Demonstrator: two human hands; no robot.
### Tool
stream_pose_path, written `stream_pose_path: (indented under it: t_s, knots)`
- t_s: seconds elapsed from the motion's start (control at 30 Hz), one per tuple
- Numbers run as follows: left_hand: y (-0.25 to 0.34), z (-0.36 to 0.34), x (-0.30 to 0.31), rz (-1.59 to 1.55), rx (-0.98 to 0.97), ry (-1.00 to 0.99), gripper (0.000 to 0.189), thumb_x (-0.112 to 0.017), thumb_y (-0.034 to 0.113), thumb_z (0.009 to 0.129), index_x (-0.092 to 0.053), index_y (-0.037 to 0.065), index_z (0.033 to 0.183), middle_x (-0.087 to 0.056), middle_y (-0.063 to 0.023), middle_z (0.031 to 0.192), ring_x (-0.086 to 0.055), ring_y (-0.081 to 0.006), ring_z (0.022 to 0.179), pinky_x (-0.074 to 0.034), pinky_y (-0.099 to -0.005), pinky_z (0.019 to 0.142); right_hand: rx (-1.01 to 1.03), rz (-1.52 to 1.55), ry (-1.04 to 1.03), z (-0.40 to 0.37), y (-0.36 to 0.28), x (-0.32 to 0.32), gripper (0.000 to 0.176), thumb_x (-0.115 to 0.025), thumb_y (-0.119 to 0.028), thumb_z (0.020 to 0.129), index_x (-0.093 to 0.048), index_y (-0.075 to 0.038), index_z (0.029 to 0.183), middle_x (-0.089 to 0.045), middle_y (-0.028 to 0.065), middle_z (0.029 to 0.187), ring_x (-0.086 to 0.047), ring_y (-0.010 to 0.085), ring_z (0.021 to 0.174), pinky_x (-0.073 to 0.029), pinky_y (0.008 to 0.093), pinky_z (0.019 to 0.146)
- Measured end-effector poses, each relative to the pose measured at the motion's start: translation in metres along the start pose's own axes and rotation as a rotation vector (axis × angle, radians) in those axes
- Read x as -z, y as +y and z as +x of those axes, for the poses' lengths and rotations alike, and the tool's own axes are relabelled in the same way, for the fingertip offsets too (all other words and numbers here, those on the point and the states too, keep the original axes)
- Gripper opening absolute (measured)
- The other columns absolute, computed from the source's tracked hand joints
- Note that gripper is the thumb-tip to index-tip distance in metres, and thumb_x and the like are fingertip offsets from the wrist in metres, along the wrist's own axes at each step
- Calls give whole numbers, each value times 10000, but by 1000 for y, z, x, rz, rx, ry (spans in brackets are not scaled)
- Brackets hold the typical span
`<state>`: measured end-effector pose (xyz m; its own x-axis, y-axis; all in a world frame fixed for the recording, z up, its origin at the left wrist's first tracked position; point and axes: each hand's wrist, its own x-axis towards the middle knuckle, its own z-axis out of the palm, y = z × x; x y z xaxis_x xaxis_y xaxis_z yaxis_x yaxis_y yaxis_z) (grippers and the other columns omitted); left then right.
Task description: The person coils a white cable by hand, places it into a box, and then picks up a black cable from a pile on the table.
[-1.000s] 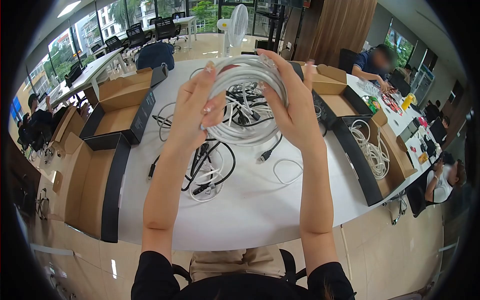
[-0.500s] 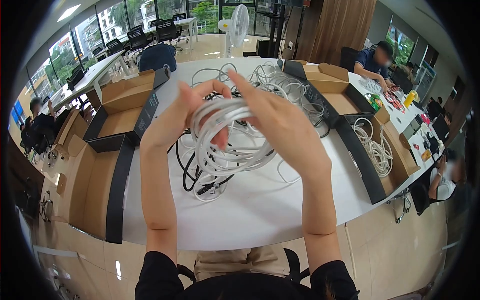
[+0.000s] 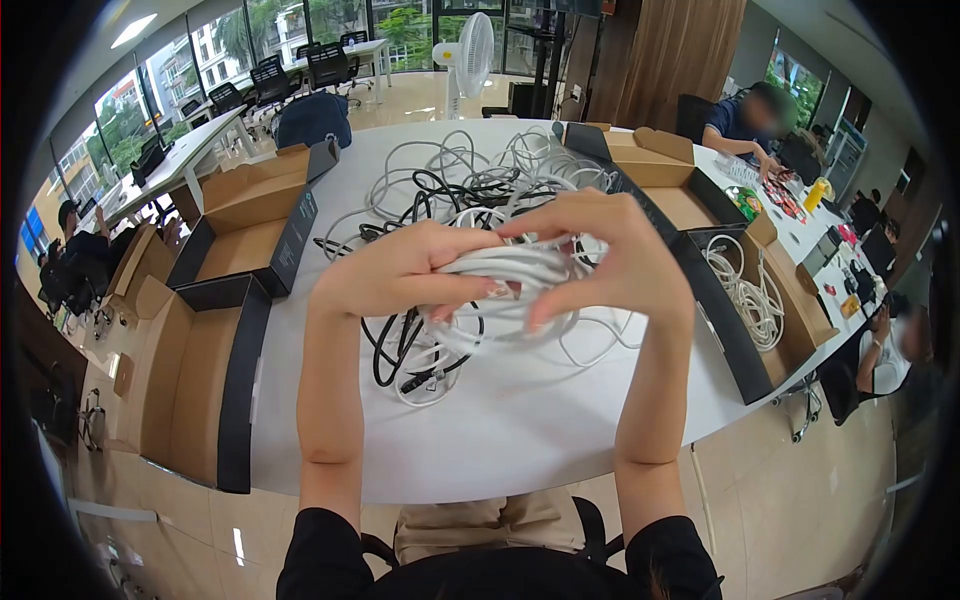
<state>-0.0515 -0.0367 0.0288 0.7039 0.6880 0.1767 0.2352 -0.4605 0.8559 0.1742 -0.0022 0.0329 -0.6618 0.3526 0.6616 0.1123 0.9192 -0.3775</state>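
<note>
Head cam: a round coil of glossy white cable (image 3: 518,265) is up over a curved-edge white table (image 3: 520,440), b/w a person's bare hands. L hand (image 3: 385,270) has its grip closed on coil's left side, thumb & fingers pinching the strands; R hand (image 3: 628,255) curves about the right side, thumb in front, but w/ blur can't tell if its grip is closed. Behind & below, a loose tangle of black, white & grey cables (image 3: 436,195) spreads across table. At L, an open black cardboard box w/ brown interior (image 3: 237,390) sits nearest, a matching far-left box (image 3: 292,240) beyond. At R, an open black-and-brown near-right box (image 3: 718,320) holds a looped white cable bundle (image 3: 752,305); a far-right box (image 3: 690,205) lies past it. Bkgd: dark-blue fabric bag (image 3: 312,120), white fan (image 3: 476,55), seated person in navy top (image 3: 735,122).
</note>
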Motion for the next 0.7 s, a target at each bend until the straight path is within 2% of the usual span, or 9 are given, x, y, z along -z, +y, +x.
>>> stream_pose_path:
  t_s: [0.1,0.13,0.27,0.37,0.4,0.47,0.53,0.63,0.7]
  knots:
    - [1,-9,9,-136,-17,-69,196,-527,123,860,-560,-10,1000,-494,24,546,-453,-19,452,-357,-176,431,40,36,-25,-6,9,26,406,-831,-296,549,-678,-86,861,-629,16,734,-546,129,634,-429,301,748]
    - [0,-11,9,-181,-51,-75,210,-533,120,850,-557,-25,1000,-491,20,542,-445,-20,440,-353,-179,418,7,139,-64,-10,16,32,292,-802,-211,617,-670,-97,851,-643,11,771,-595,140,754,-319,382,964]
    - [-4,-16,6,-439,-262,-100,267,-550,105,809,-542,-91,990,-484,-6,528,-419,-33,388,-332,-191,361,-36,131,-64,-10,32,25,77,-651,-53,763,-632,-86,830,-653,14,908,-568,205,1050,-151,441,1067]
    - [-3,-23,3,-527,-374,-83,325,-576,89,775,-521,-162,973,-483,-33,522,-407,-48,349,-312,-199,313,-60,219,-31,0,52,-2,58,-597,-32,796,-618,-74,829,-648,40,963,-579,207,1020,-264,405,1027]
    - [0,-28,0,-570,-362,-62,327,-583,89,772,-523,-164,971,-484,-33,522,-405,-48,345,-310,-198,312,-82,417,-51,6,49,-9,91,-517,-86,873,-598,-48,889,-641,90,986,-584,209,1005,-384,345,933]
    - [-5,-26,2,-614,-510,-95,335,-609,89,762,-531,-175,953,-500,-48,528,-390,-47,326,-293,-196,302,-44,667,-4,11,43,-16,178,-449,-156,920,-574,-29,929,-634,117,984,-589,210,983,-428,321,865]
    - [2,-29,4,-524,-502,-37,322,-605,83,761,-537,-171,947,-510,-57,531,-394,-46,327,-295,-192,301,-23,871,34,10,36,-22,344,-322,-280,976,-536,-11,972,-625,139,965,-596,222,951,-451,327,839]
    - [1,-31,7,-461,-502,36,314,-592,84,762,-543,-165,946,-528,-62,561,-402,-38,344,-297,-185,305,53,760,-79,8,14,-10,357,-318,-301,976,-532,-15,962,-620,112,889,-610,215,888,-469,333,803]
    - [-1,-34,8,-460,-460,125,313,-587,88,763,-544,-164,943,-527,-51,575,-398,-33,348,-290,-183,307,21,861,-8,4,24,-10,357,-326,-302,976,-528,-10,938,-579,76,797,-607,185,775,-482,315,758]
